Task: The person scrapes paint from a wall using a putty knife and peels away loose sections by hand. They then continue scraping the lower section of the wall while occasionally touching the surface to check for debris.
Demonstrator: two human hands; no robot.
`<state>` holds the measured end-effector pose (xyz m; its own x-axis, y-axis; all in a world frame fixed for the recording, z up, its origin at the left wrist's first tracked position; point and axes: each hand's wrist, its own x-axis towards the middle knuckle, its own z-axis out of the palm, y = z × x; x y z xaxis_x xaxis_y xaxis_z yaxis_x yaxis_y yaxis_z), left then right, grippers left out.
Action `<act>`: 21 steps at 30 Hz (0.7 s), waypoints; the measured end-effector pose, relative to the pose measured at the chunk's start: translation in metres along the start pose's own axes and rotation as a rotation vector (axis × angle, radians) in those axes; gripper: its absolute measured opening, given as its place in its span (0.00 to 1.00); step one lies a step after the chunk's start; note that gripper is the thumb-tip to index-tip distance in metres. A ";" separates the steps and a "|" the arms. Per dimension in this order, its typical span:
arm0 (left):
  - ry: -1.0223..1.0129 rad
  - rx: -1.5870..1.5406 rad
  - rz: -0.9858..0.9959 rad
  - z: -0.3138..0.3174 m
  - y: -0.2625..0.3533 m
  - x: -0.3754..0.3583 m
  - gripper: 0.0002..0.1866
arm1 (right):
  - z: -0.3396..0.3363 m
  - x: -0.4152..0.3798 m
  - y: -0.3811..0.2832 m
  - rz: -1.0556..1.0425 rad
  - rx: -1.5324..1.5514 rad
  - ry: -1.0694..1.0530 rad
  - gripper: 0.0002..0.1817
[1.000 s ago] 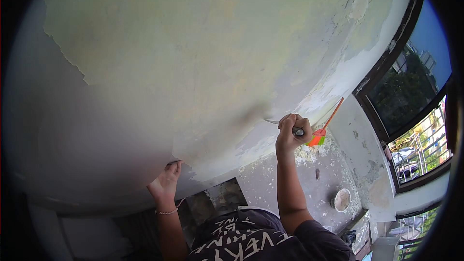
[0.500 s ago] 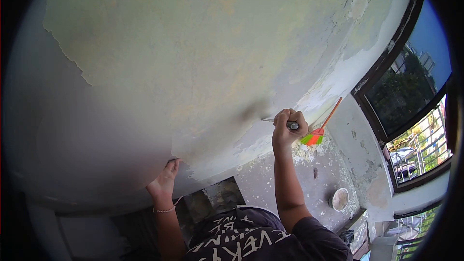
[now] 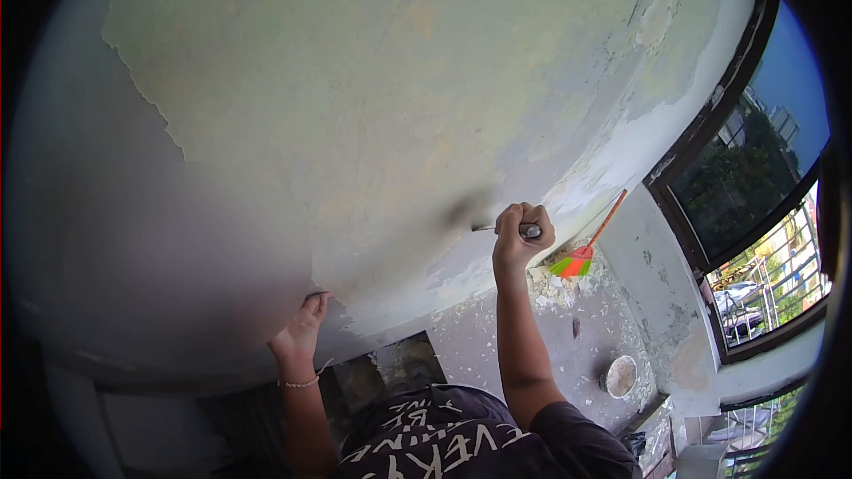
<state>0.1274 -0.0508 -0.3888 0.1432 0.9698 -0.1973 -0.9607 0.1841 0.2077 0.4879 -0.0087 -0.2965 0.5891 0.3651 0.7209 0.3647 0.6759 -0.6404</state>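
Note:
My right hand (image 3: 523, 232) is closed round the handle of a scraper (image 3: 484, 229), the handle's end facing me. The scraper's thin blade reaches left to the wall (image 3: 382, 124), where a dark shadow falls beside its tip. Lower left, my left hand (image 3: 300, 330) has its fingers together at a loose edge of the grey paint (image 3: 222, 239); a thin dark rim shows over the fingertips. Above and between my hands the wall is bare pale green and yellowish, with a ragged paint edge on the left.
An orange and green broom (image 3: 572, 262) leans in the corner at right. Paint flakes lie over the floor (image 3: 532, 346), with a whitish bucket (image 3: 620, 376) standing on it. A dark-framed window (image 3: 710, 204) is on the right. Dark glossy panels (image 3: 382, 372) lie below the wall.
My right hand and the scraper have shifted slightly left and down along the wall. My left hand stays at the paint edge. The view has tilted a little.

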 end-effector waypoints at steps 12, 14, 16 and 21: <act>-0.013 0.082 0.010 -0.005 0.003 0.004 0.65 | -0.013 0.003 -0.010 -0.081 0.090 -0.015 0.21; 0.010 0.073 -0.001 -0.007 0.005 0.006 0.65 | -0.010 0.011 -0.028 -0.118 0.259 0.049 0.20; 0.015 0.086 0.003 -0.008 0.005 0.007 0.65 | -0.008 0.009 -0.024 -0.142 0.176 0.013 0.19; -0.009 0.134 0.015 -0.009 0.006 0.008 0.64 | -0.019 -0.020 0.023 -0.070 -0.037 -0.034 0.22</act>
<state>0.1208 -0.0438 -0.3982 0.1315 0.9739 -0.1851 -0.9223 0.1886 0.3372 0.4986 -0.0125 -0.3310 0.5362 0.3397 0.7727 0.4311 0.6768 -0.5967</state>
